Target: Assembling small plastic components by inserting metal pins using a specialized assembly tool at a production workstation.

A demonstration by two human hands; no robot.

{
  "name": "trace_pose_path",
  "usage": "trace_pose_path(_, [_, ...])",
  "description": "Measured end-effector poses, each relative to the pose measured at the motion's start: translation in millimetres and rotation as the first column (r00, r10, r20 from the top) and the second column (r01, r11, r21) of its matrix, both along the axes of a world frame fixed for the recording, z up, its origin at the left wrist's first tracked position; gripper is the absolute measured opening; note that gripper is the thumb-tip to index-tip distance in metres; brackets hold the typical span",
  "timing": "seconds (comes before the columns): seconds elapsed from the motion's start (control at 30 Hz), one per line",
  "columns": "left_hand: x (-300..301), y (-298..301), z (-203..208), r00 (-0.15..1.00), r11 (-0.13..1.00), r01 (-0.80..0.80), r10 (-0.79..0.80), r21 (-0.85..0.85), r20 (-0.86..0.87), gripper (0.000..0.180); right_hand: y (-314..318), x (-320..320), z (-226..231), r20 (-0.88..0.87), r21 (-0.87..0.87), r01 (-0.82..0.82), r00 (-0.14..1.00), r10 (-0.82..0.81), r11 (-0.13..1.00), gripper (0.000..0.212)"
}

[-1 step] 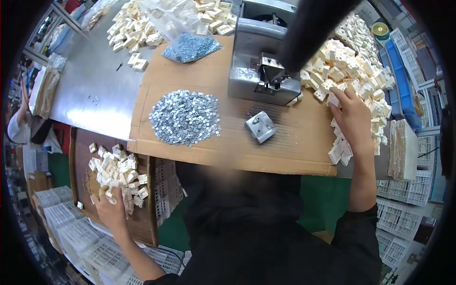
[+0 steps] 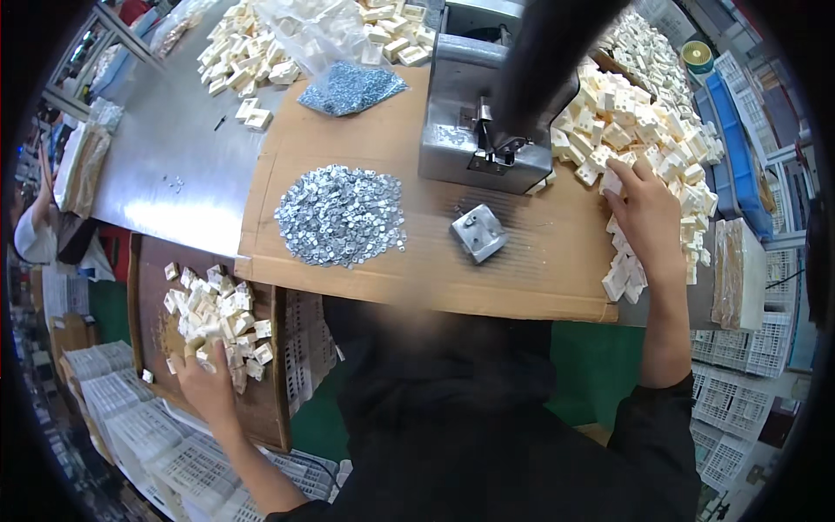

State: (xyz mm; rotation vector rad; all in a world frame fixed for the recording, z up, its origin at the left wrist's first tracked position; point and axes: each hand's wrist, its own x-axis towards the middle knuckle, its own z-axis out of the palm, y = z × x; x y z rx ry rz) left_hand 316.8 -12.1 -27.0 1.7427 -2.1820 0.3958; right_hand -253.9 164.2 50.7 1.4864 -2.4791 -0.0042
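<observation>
Dark lever (image 2: pixel 552 65) has shifted left across the machine (image 2: pixel 448 113). Tray walls (image 2: pixel 280 374) flank the left hand (image 2: pixel 206 383); white blocks (image 2: pixel 622 100) crowd the right hand (image 2: pixel 651 213). I cannot tell either grip's hold.

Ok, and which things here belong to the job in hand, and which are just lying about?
Probably the job:
cream pieces by the left hand
brown tray
cream pile by the right hand
metal machine
small metal parts

Seemingly lying about:
dark rod
round fan
blue bin
</observation>
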Motion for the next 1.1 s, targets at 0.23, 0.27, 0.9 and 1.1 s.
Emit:
trace_pose_path(0.23, [-183.3,4.7,35.2,0.648,0.773,0.633,-0.495,0.047,-0.579,0.018,3.3,-0.7,-14.9,0.05,-0.029,-0.007,0.999,0.008,1.0,0.022])
trace_pose_path(0.27, [-202.0,4.5,38.5,0.608,0.72,0.692,-0.543,0.053,-0.58,0.019,5.4,6.2,-14.3,0.08,-0.088,-0.072,0.994,0.079,0.993,0.022])
trace_pose_path(0.9, [-271.2,-34.0,54.8,0.441,0.389,0.877,-0.885,0.281,-0.149,0.012,22.6,61.4,-15.5,0.541,-0.119,-0.213,0.805,0.243,0.97,0.033])
trace_pose_path(1.1, [-274.5,-38.1,55.1,0.458,0.403,0.865,-0.878,0.301,-0.141,0.014,22.1,57.2,-20.0,0.787,-0.174,-0.166,0.569,0.238,0.971,0.034])
